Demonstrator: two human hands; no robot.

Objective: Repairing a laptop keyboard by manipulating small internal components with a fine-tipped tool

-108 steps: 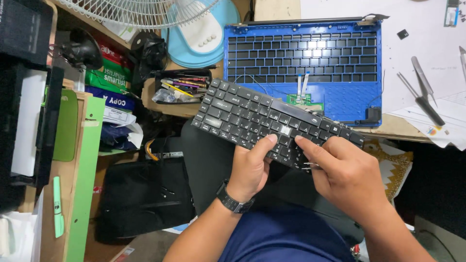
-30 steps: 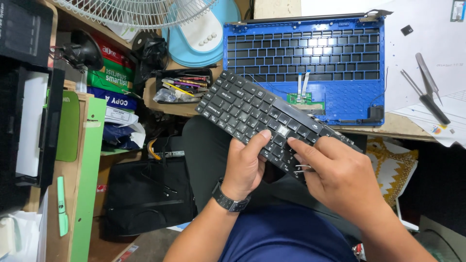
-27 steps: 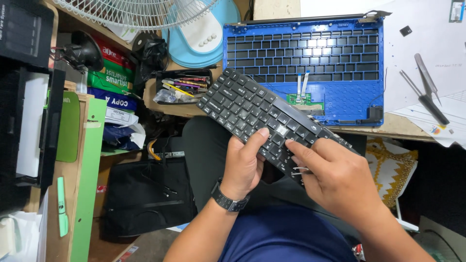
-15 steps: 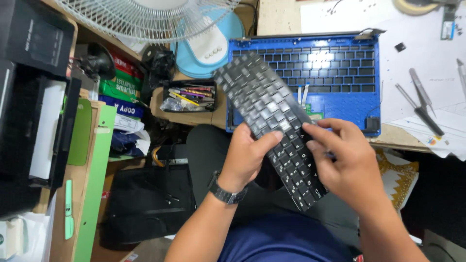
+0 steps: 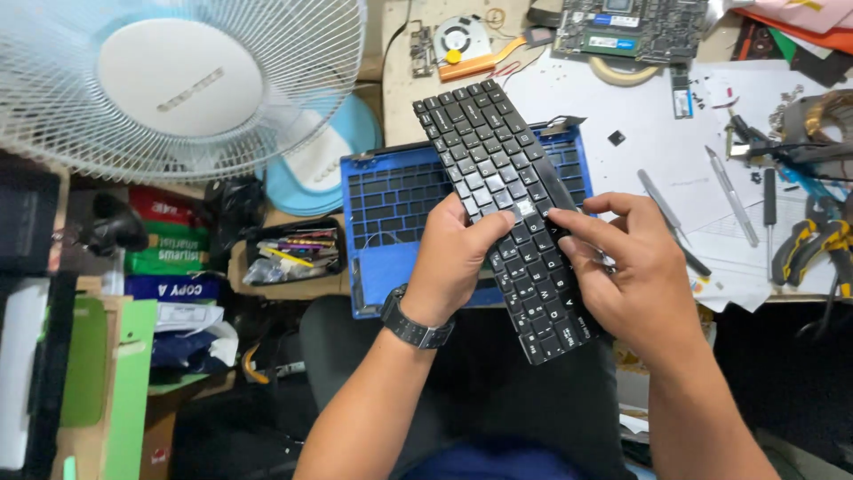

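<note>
Black keyboard [image 5: 506,213] gripped by left hand [image 5: 458,258] and right hand [image 5: 635,276]; blue laptop shell [image 5: 391,204] at nine o'clock.

A round white wire-caged fan [image 5: 169,80] at left; a green circuit board [image 5: 633,27] up top; yellow-handled pliers [image 5: 813,244] at right.

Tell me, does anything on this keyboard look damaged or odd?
Yes. The black keyboard, held in the left hand and right hand, has one pale gap by the left thumb, as if a keycap is missing.
</note>
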